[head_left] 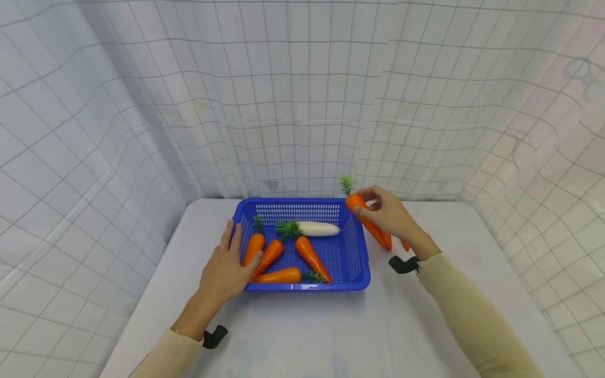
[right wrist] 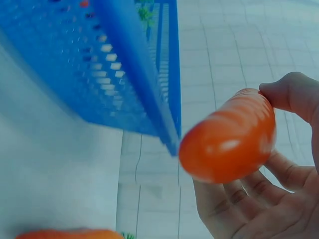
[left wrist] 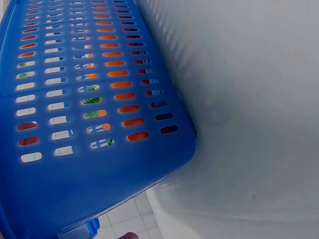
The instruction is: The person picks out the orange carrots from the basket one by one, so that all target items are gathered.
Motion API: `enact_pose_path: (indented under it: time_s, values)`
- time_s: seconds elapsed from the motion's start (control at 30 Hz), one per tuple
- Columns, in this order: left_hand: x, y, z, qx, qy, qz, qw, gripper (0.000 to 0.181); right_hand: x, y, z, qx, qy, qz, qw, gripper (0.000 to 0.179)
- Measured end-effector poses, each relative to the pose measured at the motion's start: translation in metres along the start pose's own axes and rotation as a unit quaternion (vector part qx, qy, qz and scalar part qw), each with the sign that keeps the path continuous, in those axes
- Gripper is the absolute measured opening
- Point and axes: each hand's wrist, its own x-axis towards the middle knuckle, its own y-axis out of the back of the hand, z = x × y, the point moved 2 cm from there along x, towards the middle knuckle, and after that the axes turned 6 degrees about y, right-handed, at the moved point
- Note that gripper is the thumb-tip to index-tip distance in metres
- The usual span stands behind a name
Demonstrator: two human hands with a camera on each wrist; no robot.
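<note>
A blue plastic basket (head_left: 366, 275) with slotted walls stands on the table. In it lie several carrots (head_left: 309, 256) with green tops and a white radish (head_left: 319, 229). My left hand (head_left: 226, 272) rests at the basket's left front corner, fingers extended along the rim; the left wrist view shows the slotted wall and only a fingertip. At the right rim, my right hand (head_left: 389, 212) holds an orange carrot (head_left: 354, 201) between thumb and fingers, its leafy end up and its tip slanting down outside the basket. The right wrist view shows this carrot (right wrist: 227, 142) beside the rim.
More carrots (head_left: 405, 244) lie on the white table (head_left: 425, 325) to the right of the basket, partly hidden under my right hand. White grid-patterned curtains (head_left: 302, 105) hang behind and on both sides. A black strap end (head_left: 403, 264) sticks out at my right wrist.
</note>
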Motion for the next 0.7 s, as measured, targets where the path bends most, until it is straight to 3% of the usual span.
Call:
enact_pose_path:
  time_s: [0.4, 0.7]
  values:
    - [0.001, -0.001, -0.001, 0.005, -0.005, 0.003, 1.0, 0.103, -0.02, 0.035, 0.047, -0.022, -0.063, 0.039, 0.997, 0.062]
    - [0.001, -0.001, -0.001, 0.001, 0.001, 0.003, 1.0, 0.104, -0.03, 0.047, 0.081, -0.044, -0.078, 0.071, 0.9935, 0.068]
